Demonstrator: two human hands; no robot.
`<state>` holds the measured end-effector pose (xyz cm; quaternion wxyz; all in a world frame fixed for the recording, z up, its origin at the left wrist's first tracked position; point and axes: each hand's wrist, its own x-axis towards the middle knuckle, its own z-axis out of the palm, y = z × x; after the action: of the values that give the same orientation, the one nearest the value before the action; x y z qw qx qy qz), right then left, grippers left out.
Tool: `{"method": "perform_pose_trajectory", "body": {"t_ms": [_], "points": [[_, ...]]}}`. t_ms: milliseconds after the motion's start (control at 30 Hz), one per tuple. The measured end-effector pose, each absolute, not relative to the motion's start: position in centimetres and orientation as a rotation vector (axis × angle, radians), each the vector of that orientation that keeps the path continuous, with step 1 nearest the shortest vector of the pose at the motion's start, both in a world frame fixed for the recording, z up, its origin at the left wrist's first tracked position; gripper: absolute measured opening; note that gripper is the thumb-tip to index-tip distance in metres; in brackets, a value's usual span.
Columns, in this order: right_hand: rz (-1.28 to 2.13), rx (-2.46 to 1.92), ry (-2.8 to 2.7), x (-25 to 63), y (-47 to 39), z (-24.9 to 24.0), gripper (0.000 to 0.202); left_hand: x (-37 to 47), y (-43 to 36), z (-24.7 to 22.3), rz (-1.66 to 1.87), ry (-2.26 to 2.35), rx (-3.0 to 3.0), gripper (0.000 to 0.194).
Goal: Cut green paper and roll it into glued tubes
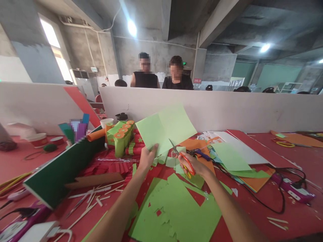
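A large light-green sheet of paper [168, 126], creased down its middle, is held up over the table. My left hand [148, 155] pinches its lower edge, thumb on the near face. In my right hand [190, 164] is a pair of scissors [189, 161] with orange and yellow handles. The blades point up and left, parted a little, in front of the sheet's lower right part; whether they touch it I cannot tell. Below both hands lies a bigger green sheet [174, 208] with star-shaped cut-outs. Small green paper pieces [171, 162] lie beneath the held sheet.
Green and orange paper rolls [121, 137] stand behind red crepe paper [108, 169] at left, beside a dark green board [65, 171]. A glue gun [200, 154] and its black cable lie at right, near a purple power strip [292, 188]. A white partition [214, 109] closes the back; two people are beyond it.
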<state>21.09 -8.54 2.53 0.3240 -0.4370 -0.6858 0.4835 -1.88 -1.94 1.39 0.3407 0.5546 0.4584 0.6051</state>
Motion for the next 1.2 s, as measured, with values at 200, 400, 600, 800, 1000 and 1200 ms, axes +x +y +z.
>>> {"method": "perform_pose_trajectory", "body": {"t_ms": [200,400,600,800,1000,1200], "points": [[1.279,-1.139,-1.760,20.8,-8.5,2.5,0.046,-1.9,-2.0,1.4,1.572,1.183,1.437,0.030],[1.187,-1.152,-1.785,20.7,-8.4,2.4,0.045,-1.9,-1.9,1.3,1.566,1.189,1.426,0.032],[1.109,-1.185,-1.794,20.3,-8.6,2.7,0.044,-2.0,-1.7,1.1,1.567,1.180,1.416,0.033],[1.138,-1.141,-1.787,20.1,-8.7,2.8,0.044,-2.1,-1.7,1.1,1.566,1.174,1.417,0.033],[1.139,-1.179,-1.773,20.3,-8.3,2.5,0.043,-1.9,-2.0,1.4,1.546,1.177,1.426,0.033],[1.170,-1.109,-1.770,20.3,-8.9,3.1,0.041,-1.6,-2.7,2.0,1.493,1.127,1.438,0.034]]}}
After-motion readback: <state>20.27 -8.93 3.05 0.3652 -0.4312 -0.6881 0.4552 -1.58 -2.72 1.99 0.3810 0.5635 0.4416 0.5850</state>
